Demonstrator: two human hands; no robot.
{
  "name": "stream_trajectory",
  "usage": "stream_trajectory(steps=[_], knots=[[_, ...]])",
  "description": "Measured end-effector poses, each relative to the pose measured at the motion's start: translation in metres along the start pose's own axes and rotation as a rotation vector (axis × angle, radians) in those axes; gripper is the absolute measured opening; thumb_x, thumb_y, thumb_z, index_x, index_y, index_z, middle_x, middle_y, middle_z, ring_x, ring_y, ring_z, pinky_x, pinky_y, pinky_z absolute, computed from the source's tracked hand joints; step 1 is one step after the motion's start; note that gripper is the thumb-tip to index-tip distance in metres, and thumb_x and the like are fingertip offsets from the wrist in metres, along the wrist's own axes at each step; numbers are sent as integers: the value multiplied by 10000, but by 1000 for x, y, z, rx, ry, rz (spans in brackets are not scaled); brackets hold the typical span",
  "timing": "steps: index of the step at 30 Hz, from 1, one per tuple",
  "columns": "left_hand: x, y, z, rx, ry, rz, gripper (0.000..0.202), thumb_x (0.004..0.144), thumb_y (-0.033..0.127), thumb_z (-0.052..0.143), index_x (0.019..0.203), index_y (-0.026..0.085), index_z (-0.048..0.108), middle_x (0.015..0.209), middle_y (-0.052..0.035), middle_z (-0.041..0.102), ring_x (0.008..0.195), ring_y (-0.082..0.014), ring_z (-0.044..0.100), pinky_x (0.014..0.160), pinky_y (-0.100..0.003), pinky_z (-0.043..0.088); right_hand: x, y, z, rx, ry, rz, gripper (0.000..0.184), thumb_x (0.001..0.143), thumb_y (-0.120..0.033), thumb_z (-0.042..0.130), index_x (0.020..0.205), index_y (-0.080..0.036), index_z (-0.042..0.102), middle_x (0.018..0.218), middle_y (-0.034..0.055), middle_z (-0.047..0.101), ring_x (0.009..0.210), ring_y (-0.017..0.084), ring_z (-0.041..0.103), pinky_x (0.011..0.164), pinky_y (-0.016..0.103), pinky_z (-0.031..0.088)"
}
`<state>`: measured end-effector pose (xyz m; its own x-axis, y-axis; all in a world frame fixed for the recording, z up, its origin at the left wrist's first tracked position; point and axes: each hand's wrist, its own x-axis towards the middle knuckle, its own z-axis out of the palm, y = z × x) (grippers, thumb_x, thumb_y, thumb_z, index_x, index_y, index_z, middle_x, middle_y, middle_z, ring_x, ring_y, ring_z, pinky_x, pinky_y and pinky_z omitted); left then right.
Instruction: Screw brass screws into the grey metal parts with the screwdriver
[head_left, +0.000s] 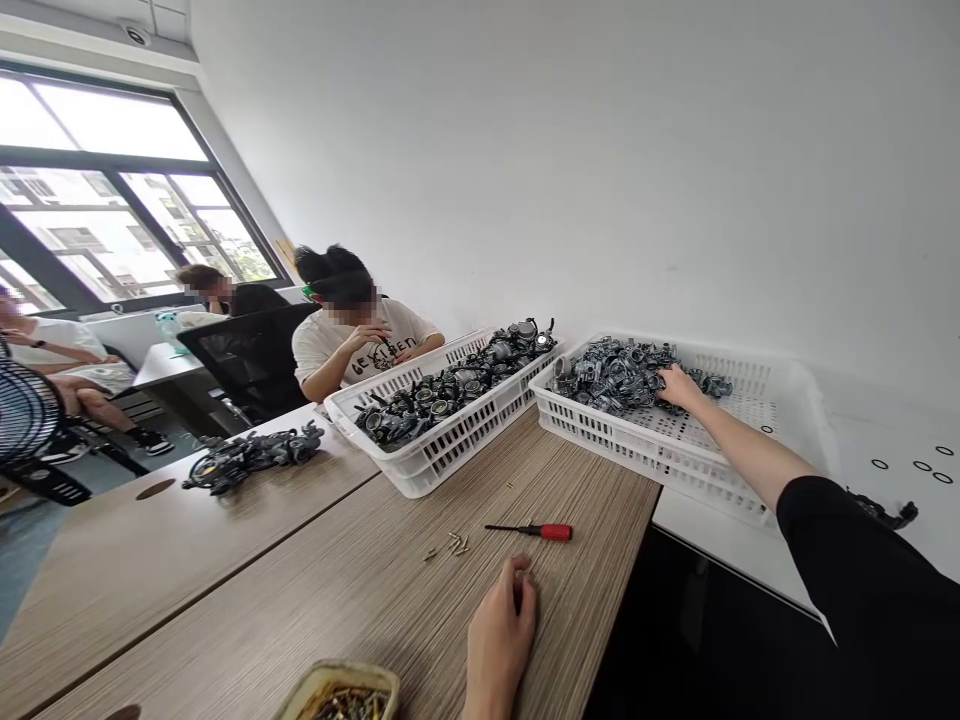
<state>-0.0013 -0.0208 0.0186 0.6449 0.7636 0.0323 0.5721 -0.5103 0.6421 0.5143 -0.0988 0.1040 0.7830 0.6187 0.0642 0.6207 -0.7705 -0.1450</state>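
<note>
Two white crates sat side by side across the middle of the frame, and both were loaded with grey metal parts. The right hand (679, 388) reached into the right crate (780, 400) and rested on its heap of parts (619, 375), fingers spread over the pieces; whether they had closed on one could not be told. That heap filled only the crate's left portion, with bare perforated floor showing to the right, so a good share of it seemed already worked through, though much was left. The left crate (450, 445) was packed along its whole length with darker parts.

At the lower centre, the left hand (501, 630) lay on the wooden surface (315, 590), fingers curled loosely and holding nothing that showed. Just above it lay a red-handled screwdriver (536, 531), untouched, with a few loose screws (450, 545) to its left. A dish (341, 692) of more screws stood at the bottom edge. A small pile of parts (251, 455) sat at left, near a seated person (360, 340) busy with their own hands. Several black rings (911, 465) lay at far right.
</note>
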Motion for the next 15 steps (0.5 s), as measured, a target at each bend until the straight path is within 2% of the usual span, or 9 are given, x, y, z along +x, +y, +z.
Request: stream_trajectory(steps=[5,11,15], knots=[[2,-1,-3,0,-51,-5,216,1015,281,383,1074,232,584,777,-9,693,801,-203,716,706,-277,427,-6,2,-10,89,49,-4,493,916,-351,703,1342,-112,630,1365,219,544,1005,275,667,833,316,528],[4,0,-5,-2,-82,-16,202,1011,257,398,1069,229,589,826,-20,708,833,-193,712,705,-261,423,-8,0,-41,202,110,-32,418,826,-315,774,1174,-90,719,1297,225,654,1069,320,663,861,367,557],[5,0,-4,14,-61,-2,209,1015,237,393,1089,228,589,823,-12,693,834,-188,698,703,-260,400,-11,-21,-63,294,171,-108,525,829,-413,770,1256,-115,702,1300,204,685,1108,334,680,862,394,601]])
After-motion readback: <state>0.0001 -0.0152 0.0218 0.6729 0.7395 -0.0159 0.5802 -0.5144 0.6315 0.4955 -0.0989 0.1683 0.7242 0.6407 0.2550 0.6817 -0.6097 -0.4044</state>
